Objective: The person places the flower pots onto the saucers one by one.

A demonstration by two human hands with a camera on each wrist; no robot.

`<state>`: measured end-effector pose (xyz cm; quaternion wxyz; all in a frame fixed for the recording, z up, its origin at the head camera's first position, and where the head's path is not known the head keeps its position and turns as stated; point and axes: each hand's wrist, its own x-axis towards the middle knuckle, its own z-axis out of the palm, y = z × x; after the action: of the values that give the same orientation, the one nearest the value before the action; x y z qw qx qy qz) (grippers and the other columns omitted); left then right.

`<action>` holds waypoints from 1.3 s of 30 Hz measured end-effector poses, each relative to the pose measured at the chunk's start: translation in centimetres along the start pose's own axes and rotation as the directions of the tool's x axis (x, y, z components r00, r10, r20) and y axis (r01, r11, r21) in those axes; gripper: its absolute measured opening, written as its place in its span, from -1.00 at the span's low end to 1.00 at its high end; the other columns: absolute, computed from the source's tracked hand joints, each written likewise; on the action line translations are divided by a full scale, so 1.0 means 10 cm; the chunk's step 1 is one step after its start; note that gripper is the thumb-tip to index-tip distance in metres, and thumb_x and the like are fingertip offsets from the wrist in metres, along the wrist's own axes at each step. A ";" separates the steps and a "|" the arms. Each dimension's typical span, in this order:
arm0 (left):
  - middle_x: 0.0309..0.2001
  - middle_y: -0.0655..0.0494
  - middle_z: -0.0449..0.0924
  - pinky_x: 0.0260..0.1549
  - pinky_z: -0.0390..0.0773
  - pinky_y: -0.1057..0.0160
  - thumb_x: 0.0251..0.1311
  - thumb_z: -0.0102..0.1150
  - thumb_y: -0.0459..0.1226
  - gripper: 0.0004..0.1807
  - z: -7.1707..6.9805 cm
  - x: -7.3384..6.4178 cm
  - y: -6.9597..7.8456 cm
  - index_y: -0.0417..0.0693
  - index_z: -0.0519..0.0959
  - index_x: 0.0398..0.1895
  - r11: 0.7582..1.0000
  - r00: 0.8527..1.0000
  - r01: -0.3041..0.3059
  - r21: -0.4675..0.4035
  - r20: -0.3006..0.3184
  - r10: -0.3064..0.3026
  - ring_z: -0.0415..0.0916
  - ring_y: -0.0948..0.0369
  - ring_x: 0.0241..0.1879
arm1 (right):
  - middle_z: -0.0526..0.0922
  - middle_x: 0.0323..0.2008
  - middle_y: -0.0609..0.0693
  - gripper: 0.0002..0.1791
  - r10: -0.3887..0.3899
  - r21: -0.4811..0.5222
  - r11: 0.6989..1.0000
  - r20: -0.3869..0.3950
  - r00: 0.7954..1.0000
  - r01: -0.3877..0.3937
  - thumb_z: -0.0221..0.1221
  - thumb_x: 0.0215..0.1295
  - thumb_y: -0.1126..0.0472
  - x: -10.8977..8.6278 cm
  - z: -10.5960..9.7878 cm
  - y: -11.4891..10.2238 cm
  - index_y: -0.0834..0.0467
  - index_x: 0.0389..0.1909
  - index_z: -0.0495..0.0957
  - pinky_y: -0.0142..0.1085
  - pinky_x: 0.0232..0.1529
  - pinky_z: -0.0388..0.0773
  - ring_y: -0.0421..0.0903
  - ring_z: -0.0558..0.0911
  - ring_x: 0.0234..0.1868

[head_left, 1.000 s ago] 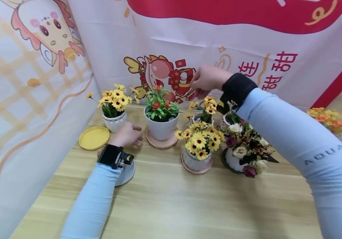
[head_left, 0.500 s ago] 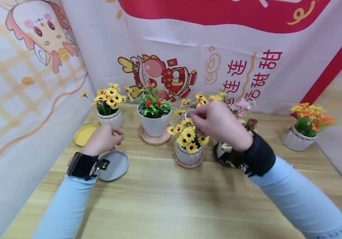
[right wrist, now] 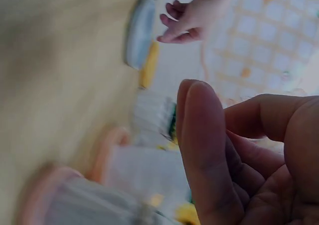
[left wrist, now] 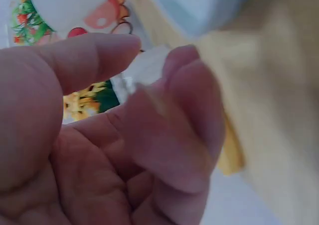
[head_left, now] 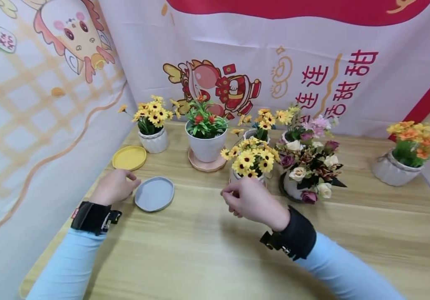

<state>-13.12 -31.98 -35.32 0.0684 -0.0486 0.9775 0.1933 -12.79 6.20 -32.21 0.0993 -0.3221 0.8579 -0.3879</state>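
Observation:
My left hand (head_left: 113, 186) hovers just left of the grey saucer (head_left: 154, 193), its fingers loosely bent around nothing. Behind it lies a yellow saucer (head_left: 129, 157). My right hand (head_left: 250, 202) is in front of the pot of yellow daisies (head_left: 250, 159) and overlaps its lower part in the head view. In the right wrist view its thumb and fingers (right wrist: 202, 135) are loosely curled, with no object between them. A white pot (head_left: 207, 143) with red flowers stands on a pink saucer (head_left: 208, 166) between the hands, farther back.
Another yellow-flower pot (head_left: 154, 139) stands at the back left. Roses in a pot (head_left: 310, 168) are to the right of the daisies, with more small potted flowers (head_left: 263, 125) behind. An orange-flower pot (head_left: 396, 168) is at far right. Printed cloth (head_left: 260, 33) hangs behind the table.
My right hand has come down and toward me from above the rear pots to in front of the daisies. My left hand has drawn back leftward, uncovering the grey saucer.

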 end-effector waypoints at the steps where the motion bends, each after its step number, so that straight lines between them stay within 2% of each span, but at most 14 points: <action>1: -0.45 0.00 0.60 -0.37 0.46 0.12 0.38 0.09 -0.12 -0.60 0.03 0.00 -0.02 -0.34 0.61 -0.04 1.000 1.000 0.013 -0.003 0.027 -0.013 0.51 0.08 -0.45 | 0.60 -0.68 -0.14 -0.81 0.015 0.014 1.000 0.010 1.000 -0.015 0.13 0.41 0.29 0.01 0.06 0.04 0.22 -0.21 0.72 -0.35 -0.60 0.57 -0.21 0.58 -0.69; 6: -0.68 0.07 0.49 -0.55 0.46 0.21 0.37 0.08 -0.18 -0.61 0.14 -0.01 -0.09 -0.37 0.54 0.02 0.994 0.992 0.066 -0.084 0.109 -0.056 0.49 0.14 -0.68 | 0.63 -0.66 -0.12 -0.79 0.065 0.035 0.997 0.046 0.997 -0.066 0.13 0.38 0.33 0.06 0.29 0.18 0.32 -0.12 0.69 -0.35 -0.61 0.58 -0.21 0.60 -0.66; 9: -0.69 0.08 0.47 -0.63 0.48 0.25 0.33 0.07 -0.27 -0.67 0.18 -0.02 -0.10 -0.38 0.51 0.01 0.987 0.990 0.077 -0.141 0.126 -0.059 0.49 0.17 -0.72 | 0.64 -0.64 -0.11 -0.77 0.076 0.021 0.997 0.051 0.996 -0.077 0.12 0.36 0.34 0.08 0.38 0.24 0.32 -0.09 0.69 -0.34 -0.63 0.56 -0.23 0.59 -0.66; 15: -0.66 0.08 0.55 -0.64 0.54 0.28 0.26 0.04 -0.38 -0.76 0.24 0.02 -0.05 -0.37 0.51 -0.08 0.985 0.994 0.020 -0.173 0.110 -0.001 0.55 0.21 -0.69 | 0.65 -0.65 -0.06 -0.75 0.107 0.076 0.991 0.047 0.993 -0.110 0.10 0.37 0.34 0.12 0.49 0.29 0.35 -0.05 0.66 -0.31 -0.64 0.57 -0.21 0.62 -0.66; 22: -0.66 0.06 0.58 -0.66 0.54 0.28 0.22 0.06 -0.39 -0.75 0.32 0.10 0.18 -0.36 0.53 -0.08 0.975 0.993 -0.046 -0.218 0.094 0.068 0.57 0.20 -0.68 | 0.65 -0.64 -0.06 -0.68 0.143 0.114 0.983 0.022 0.989 -0.145 0.05 0.41 0.33 0.16 0.53 0.35 0.38 0.07 0.58 -0.33 -0.66 0.53 -0.16 0.64 -0.63; 25: -0.65 0.05 0.59 -0.68 0.52 0.29 0.22 0.07 -0.39 -0.75 0.37 0.15 0.32 -0.35 0.54 -0.08 0.971 0.990 -0.069 -0.230 0.104 0.095 0.57 0.19 -0.68 | 0.67 -0.60 -0.03 -0.63 0.171 0.169 0.971 0.016 0.985 -0.171 0.02 0.46 0.31 0.17 0.55 0.38 0.40 0.17 0.51 -0.32 -0.62 0.58 -0.13 0.67 -0.60; 28: -0.64 0.05 0.59 -0.69 0.54 0.30 0.22 0.08 -0.39 -0.76 0.42 0.22 0.48 -0.35 0.55 -0.09 0.967 0.985 -0.090 -0.239 0.121 0.121 0.57 0.20 -0.68 | 0.69 -0.55 0.03 -0.58 0.210 0.264 0.942 0.010 0.978 -0.205 0.00 0.50 0.29 0.19 0.57 0.42 0.44 0.26 0.41 -0.29 -0.54 0.65 -0.08 0.69 -0.57; 31: -0.66 0.05 0.59 -0.69 0.54 0.30 0.20 0.08 -0.41 -0.80 0.48 0.27 0.61 -0.32 0.56 -0.14 0.962 0.980 -0.107 -0.250 0.135 0.144 0.57 0.20 -0.70 | 0.69 -0.51 0.10 -0.54 0.247 0.369 0.899 0.015 0.969 -0.235 -0.03 0.52 0.30 0.21 0.61 0.45 0.46 0.33 0.31 -0.25 -0.48 0.69 -0.03 0.71 -0.53; 35: -0.67 0.04 0.59 -0.71 0.54 0.32 0.18 0.08 -0.44 -0.84 0.56 0.33 0.73 -0.31 0.57 -0.19 0.957 0.975 -0.120 -0.264 0.153 0.164 0.56 0.21 -0.71 | 0.68 -0.51 0.17 -0.50 0.270 0.442 0.859 0.035 0.962 -0.257 -0.05 0.53 0.34 0.23 0.67 0.48 0.45 0.39 0.20 -0.21 -0.46 0.70 0.01 0.70 -0.53; 39: -0.65 0.03 0.59 -0.72 0.53 0.33 0.19 0.09 -0.44 -0.85 0.62 0.38 0.80 -0.29 0.58 -0.19 0.958 0.972 -0.105 -0.266 0.178 0.156 0.56 0.21 -0.71 | 0.64 -0.54 0.16 -0.63 0.271 0.413 0.874 0.027 0.962 -0.258 -0.07 0.55 0.30 0.27 0.72 0.49 0.42 0.24 0.36 -0.21 -0.54 0.68 -0.02 0.67 -0.59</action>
<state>-17.11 -22.49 -38.58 0.1451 0.0275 0.9341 0.3251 -14.19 2.61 -40.42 0.2033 -0.1673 0.7940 -0.5479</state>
